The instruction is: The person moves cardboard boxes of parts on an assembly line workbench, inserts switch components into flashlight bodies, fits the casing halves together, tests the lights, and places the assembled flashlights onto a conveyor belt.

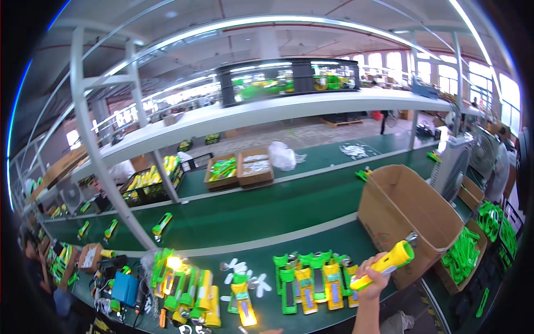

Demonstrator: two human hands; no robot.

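My right hand (371, 281), raised above the bench at the lower right, is closed around a yellow flashlight (399, 254). Its wide head points up and right, beside a large cardboard box. Only a sliver of my left hand (272, 332) shows at the lower edge; its fingers are hidden. Just left of that lies a yellow and green flashlight (242, 303) with a bright glow at its near end. Between it and my right hand, green and yellow flashlight bodies (314, 281) lie side by side. Small white plastic pieces (258, 283) are scattered behind the glowing flashlight.
A pile of yellow and green flashlights (192, 292) lies left, beside a blue box-shaped device (125, 288). The open cardboard box (409, 200) stands at right, near a carton of green parts (461, 256). Beyond runs a green conveyor belt (233, 209); a white shelf (267, 114) spans above.
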